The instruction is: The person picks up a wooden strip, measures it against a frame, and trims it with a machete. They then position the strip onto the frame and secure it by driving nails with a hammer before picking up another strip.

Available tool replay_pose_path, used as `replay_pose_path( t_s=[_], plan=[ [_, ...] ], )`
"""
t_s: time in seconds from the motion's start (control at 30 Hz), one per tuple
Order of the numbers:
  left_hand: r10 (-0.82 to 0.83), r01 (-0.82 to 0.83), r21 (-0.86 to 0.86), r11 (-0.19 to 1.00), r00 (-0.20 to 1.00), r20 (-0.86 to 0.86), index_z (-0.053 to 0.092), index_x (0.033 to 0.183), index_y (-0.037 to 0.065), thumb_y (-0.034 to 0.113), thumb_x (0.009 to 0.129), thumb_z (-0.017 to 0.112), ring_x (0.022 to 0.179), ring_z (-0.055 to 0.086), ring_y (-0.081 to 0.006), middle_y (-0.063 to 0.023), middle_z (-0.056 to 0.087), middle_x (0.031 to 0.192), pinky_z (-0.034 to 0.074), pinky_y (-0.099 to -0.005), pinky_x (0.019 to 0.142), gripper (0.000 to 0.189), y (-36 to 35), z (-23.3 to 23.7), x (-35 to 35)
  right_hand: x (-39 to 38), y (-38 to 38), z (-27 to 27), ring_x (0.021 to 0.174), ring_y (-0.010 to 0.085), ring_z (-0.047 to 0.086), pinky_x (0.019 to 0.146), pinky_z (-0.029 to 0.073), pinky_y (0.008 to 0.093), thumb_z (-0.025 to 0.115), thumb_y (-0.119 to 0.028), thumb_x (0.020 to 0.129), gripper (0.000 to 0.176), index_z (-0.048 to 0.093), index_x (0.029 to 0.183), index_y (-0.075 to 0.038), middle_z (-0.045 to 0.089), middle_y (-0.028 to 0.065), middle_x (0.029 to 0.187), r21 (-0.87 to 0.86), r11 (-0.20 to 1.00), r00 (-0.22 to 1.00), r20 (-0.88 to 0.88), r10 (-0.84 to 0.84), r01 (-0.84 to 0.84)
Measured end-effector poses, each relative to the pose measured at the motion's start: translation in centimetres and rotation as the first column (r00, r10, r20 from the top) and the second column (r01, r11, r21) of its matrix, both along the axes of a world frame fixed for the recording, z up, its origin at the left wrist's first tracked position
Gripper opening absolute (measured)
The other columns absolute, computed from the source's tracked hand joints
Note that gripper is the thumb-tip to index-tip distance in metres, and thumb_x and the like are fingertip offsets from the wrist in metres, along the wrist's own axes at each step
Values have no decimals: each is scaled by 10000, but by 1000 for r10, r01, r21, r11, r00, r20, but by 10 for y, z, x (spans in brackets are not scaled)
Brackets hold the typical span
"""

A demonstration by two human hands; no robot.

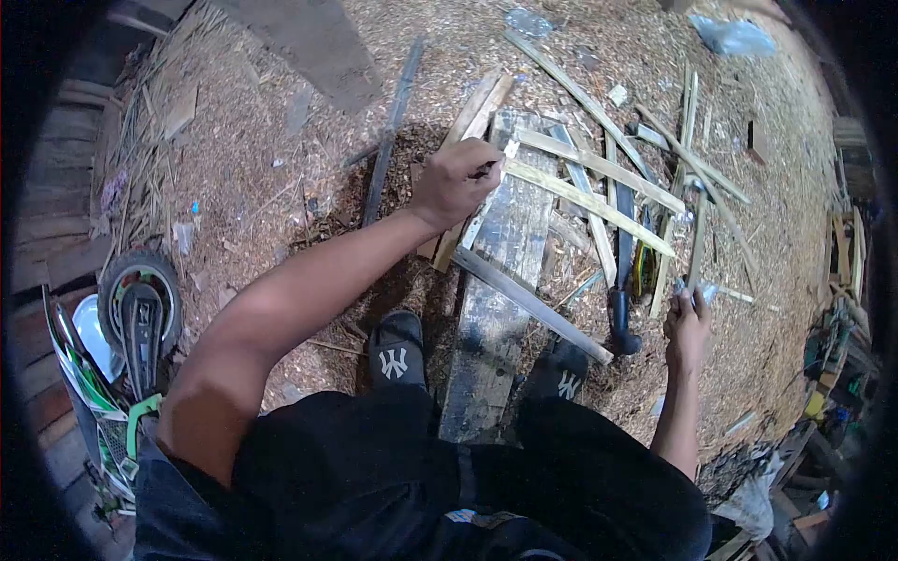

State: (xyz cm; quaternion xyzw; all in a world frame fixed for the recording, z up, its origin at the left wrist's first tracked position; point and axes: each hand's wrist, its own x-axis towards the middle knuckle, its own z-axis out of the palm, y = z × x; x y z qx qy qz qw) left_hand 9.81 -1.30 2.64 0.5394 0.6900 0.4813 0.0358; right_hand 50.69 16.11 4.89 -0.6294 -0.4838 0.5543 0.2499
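My left hand is closed in a fist over the far part of a plank bench, where thin wooden strips meet. What its fingers pinch is hidden. A pale wooden strip runs right from beside the fist, with another strip just beyond it. Under the hand, a narrow strip slants toward me and meets a greyish strip at its near end. Off to the right, my right hand is wrapped round the handle of a hammer, its metal head pointing away from me.
The worn plank bench stands between my sandalled feet. A black-handled tool leans by its right side, near more loose strips. Wood shavings cover the ground. At left is a small wheeled vehicle; a plastic bag lies far right.
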Motion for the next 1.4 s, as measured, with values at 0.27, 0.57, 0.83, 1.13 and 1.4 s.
replay_pose_path(
  t_s=[0.27, 0.57, 0.83, 1.13, 1.4],
  plan=[
    [1, -2, -46, 999, 1000, -22, 684, 939, 47, 85, 836, 686, 862, 709, -281, -116, 703, 934, 570, -376, 749, 110, 0, 6, 3, -47, -43, 84, 469, 68, 376, 366, 278, 223, 507, -121, 1019, 266, 447, 1278, -109, 505, 20, 786, -103, 992, 859, -512, 6, -69],
    [7, -4, -90, 996, 1000, 26, 691, 941, 63, 97, 839, 683, 866, 706, -292, -111, 703, 969, 572, -379, 760, 107, 0, 8, 6, -73, -80, 98, 575, 79, 459, 526, 417, 280, 470, -108, 1035, 478, 446, 1511, -145, 688, 46, 855, 308, 646, 716, 324, 619, -698],
    [-57, 56, -27, 998, 998, -42, 667, 977, 41, 95, 862, 654, 875, 698, -320, -141, 684, 961, 561, -381, 766, 128, -2, 4, -1, -115, -85, 105, 515, 172, 479, 564, 468, 334, 521, 10, 973, 522, 494, 1473, -139, 606, 202, 703, 270, 468, 540, 412, 734, -841],
    [-58, 60, 22, 998, 994, -98, 643, 978, 34, 65, 852, 657, 863, 693, -328, -146, 678, 945, 558, -384, 761, 130, 0, 1, -1, -121, -85, 90, 550, 246, 610, 593, 494, 354, 528, 27, 962, 547, 483, 1478, -149, 639, 228, 725, 351, 437, 554, 394, 733, -828],
    [-55, 55, 4, 998, 993, -102, 660, 973, 42, 53, 852, 650, 873, 696, -315, -147, 677, 944, 561, -381, 772, 122, -2, 4, -1, -117, -83, 87, 517, 191, 546, 557, 470, 327, 522, 26, 970, 550, 470, 1488, -151, 627, 190, 709, 338, 459, 567, 403, 718, -822]
  ],
)
